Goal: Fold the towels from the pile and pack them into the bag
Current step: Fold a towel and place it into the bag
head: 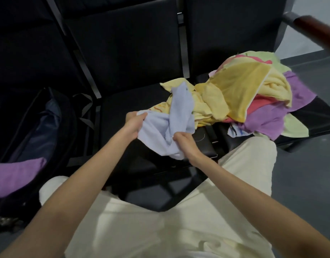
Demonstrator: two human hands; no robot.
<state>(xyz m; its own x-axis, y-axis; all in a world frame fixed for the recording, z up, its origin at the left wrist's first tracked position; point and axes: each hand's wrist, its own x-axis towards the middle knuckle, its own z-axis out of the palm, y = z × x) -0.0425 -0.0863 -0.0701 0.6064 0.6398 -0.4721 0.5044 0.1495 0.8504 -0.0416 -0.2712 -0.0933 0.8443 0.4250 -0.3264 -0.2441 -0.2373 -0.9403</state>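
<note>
A crumpled pale blue towel (167, 125) hangs between my hands above the middle black seat (134, 101). My left hand (134, 124) grips its left edge. My right hand (185, 141) grips a bunched lower part. Its far end trails up onto the pile of towels (253, 94), a heap of yellow, purple, pink and light green cloth on the seat to the right. The dark open bag (39, 131) stands on the left seat with a folded purple towel (17, 175) inside, near its front.
A row of black chairs with dark backrests (123, 34) fills the background. A wooden armrest (316, 32) juts out at the top right. Grey floor (305, 174) lies on the right. My cream-trousered legs (179, 220) fill the lower frame.
</note>
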